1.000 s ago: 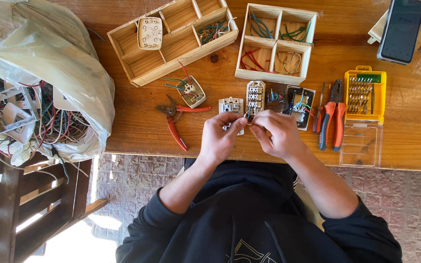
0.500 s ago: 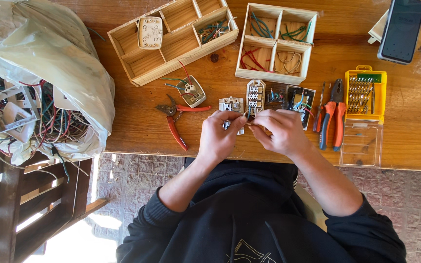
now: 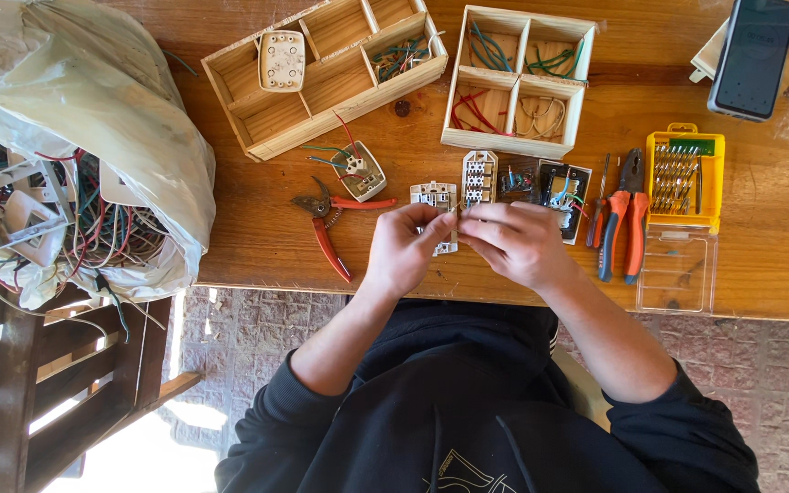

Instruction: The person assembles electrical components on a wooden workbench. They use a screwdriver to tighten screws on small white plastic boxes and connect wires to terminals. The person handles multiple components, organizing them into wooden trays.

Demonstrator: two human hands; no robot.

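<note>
My left hand [image 3: 405, 248] and my right hand [image 3: 515, 241] meet over the near edge of the wooden table [image 3: 267, 228]. Both pinch a small pale piece, seemingly a thin wire, between their fingertips at about the middle; it is too small to name surely. Just behind the fingers lie a white socket module [image 3: 435, 194] and a second white terminal block [image 3: 479, 177]. Two dark opened switch parts [image 3: 562, 187] with coloured wires lie to the right of those.
Red-handled cutters [image 3: 326, 228] and a wired switch [image 3: 356, 170] lie left. Orange pliers [image 3: 621, 219], a yellow bit case [image 3: 685, 178] with clear lid [image 3: 678, 270], two wooden compartment trays [image 3: 321, 68] [image 3: 518, 78], a phone [image 3: 751, 55]. A bag of wires [image 3: 75, 155] sits far left.
Both hands stay at the same spot; the fingers have shifted slightly and closed nearer together around the small piece.
</note>
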